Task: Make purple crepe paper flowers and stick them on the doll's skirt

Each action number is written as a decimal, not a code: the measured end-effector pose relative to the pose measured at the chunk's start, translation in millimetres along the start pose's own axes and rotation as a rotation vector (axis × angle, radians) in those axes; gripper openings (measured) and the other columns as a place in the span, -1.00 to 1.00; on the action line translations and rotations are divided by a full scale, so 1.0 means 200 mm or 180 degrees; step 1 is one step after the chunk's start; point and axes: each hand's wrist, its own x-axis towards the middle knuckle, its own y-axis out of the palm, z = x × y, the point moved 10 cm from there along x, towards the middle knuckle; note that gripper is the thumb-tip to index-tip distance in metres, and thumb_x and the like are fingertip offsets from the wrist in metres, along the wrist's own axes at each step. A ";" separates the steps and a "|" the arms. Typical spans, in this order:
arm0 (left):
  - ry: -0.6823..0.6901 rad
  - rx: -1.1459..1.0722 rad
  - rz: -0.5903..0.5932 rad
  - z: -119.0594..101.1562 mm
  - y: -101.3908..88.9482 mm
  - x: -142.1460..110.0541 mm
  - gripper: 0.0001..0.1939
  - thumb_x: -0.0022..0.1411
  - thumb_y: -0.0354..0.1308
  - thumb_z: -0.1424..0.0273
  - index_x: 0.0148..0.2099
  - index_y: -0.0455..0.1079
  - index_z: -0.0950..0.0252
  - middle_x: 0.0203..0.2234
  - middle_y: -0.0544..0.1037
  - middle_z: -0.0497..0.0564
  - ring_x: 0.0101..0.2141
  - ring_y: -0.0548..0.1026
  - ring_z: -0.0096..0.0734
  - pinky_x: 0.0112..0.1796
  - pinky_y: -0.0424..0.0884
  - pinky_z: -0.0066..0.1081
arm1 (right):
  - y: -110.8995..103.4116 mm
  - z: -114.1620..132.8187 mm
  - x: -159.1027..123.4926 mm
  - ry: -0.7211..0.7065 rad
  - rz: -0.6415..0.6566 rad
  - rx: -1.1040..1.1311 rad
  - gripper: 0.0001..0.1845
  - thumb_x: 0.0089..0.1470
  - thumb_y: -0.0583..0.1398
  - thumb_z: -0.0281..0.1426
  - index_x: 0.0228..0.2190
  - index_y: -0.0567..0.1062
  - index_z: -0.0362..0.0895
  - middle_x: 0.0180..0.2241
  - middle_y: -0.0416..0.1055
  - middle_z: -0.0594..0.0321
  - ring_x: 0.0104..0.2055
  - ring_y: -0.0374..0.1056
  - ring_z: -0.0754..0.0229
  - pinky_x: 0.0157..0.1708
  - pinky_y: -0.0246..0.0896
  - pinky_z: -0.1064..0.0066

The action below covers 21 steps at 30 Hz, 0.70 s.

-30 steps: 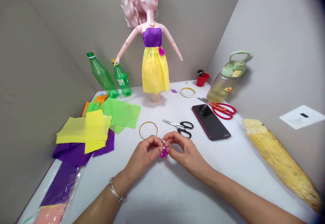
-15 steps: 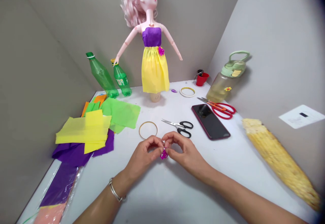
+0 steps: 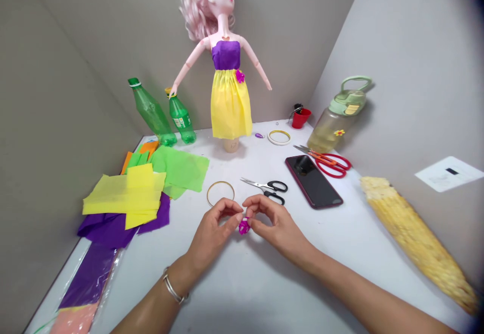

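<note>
Both my hands meet low over the white table, pinching a small magenta paper flower between their fingertips. My left hand, with a silver bracelet on the wrist, grips it from the left. My right hand grips it from the right. Just beyond my fingers lie a thin gold ring and black-handled scissors. A doll in a purple and yellow paper dress, with a like flower at its waist, stands at the back.
Yellow, green and purple paper sheets pile at the left. Two green bottles stand behind them. A phone, red scissors, a tape roll, a red cup, a water jug and a yellow bundle lie right.
My left fingers have loosened and shifted slightly around the flower, which has turned a little. Everything else stays where it was.
</note>
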 end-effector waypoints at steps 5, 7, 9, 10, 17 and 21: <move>0.0716 0.0714 -0.0385 -0.11 -0.03 -0.04 -0.92 0.25 0.18 0.34 -0.27 0.40 0.23 -0.20 0.45 0.02 -0.08 0.40 -0.29 0.00 0.26 -0.34 | -0.02 -0.01 0.00 0.0025 -0.0066 -0.0022 -0.80 0.04 0.19 -0.46 -0.22 0.40 -0.10 -0.36 0.38 0.32 -0.23 0.32 0.20 -0.14 0.18 0.35; 0.0940 0.0962 -0.0368 -0.14 -0.02 -0.06 -0.96 0.26 0.16 0.38 -0.27 0.41 0.22 -0.20 0.44 0.02 -0.08 0.40 -0.30 0.00 0.26 -0.32 | -0.01 -0.02 0.00 0.0010 -0.0050 0.0000 -0.79 0.04 0.19 -0.46 -0.22 0.40 -0.10 -0.36 0.39 0.32 -0.23 0.32 0.21 -0.13 0.18 0.34; 0.1029 0.1104 -0.0359 -0.15 -0.01 -0.06 -0.98 0.25 0.16 0.42 -0.26 0.42 0.21 -0.19 0.43 0.02 -0.08 0.40 -0.31 -0.01 0.27 -0.31 | -0.02 -0.02 0.00 -0.0009 -0.0057 0.0032 -0.79 0.05 0.19 -0.47 -0.21 0.40 -0.10 -0.36 0.40 0.32 -0.23 0.34 0.21 -0.12 0.18 0.34; 0.1036 0.1153 -0.0368 -0.15 0.00 -0.06 -0.98 0.25 0.17 0.44 -0.26 0.41 0.21 -0.19 0.43 0.02 -0.08 0.40 -0.31 -0.01 0.28 -0.31 | -0.02 -0.02 0.00 -0.0010 -0.0063 0.0046 -0.79 0.05 0.19 -0.48 -0.21 0.39 -0.10 -0.36 0.41 0.32 -0.22 0.34 0.21 -0.12 0.19 0.35; 0.0975 0.1229 -0.0442 -0.13 -0.01 -0.05 -0.94 0.23 0.17 0.48 -0.27 0.41 0.21 -0.17 0.42 0.01 -0.07 0.39 -0.31 0.01 0.28 -0.29 | -0.02 -0.01 0.00 -0.0025 -0.0087 0.0045 -0.79 0.06 0.20 -0.47 -0.20 0.39 -0.10 -0.36 0.44 0.30 -0.23 0.36 0.19 -0.12 0.21 0.32; 0.0977 0.1222 -0.0450 -0.13 -0.02 -0.05 -0.95 0.23 0.19 0.46 -0.26 0.41 0.20 -0.17 0.42 0.01 -0.07 0.40 -0.31 0.01 0.29 -0.29 | -0.03 0.00 0.00 -0.0050 -0.0118 -0.0043 -0.80 0.06 0.20 -0.47 -0.21 0.39 -0.10 -0.37 0.44 0.30 -0.23 0.37 0.18 -0.11 0.21 0.31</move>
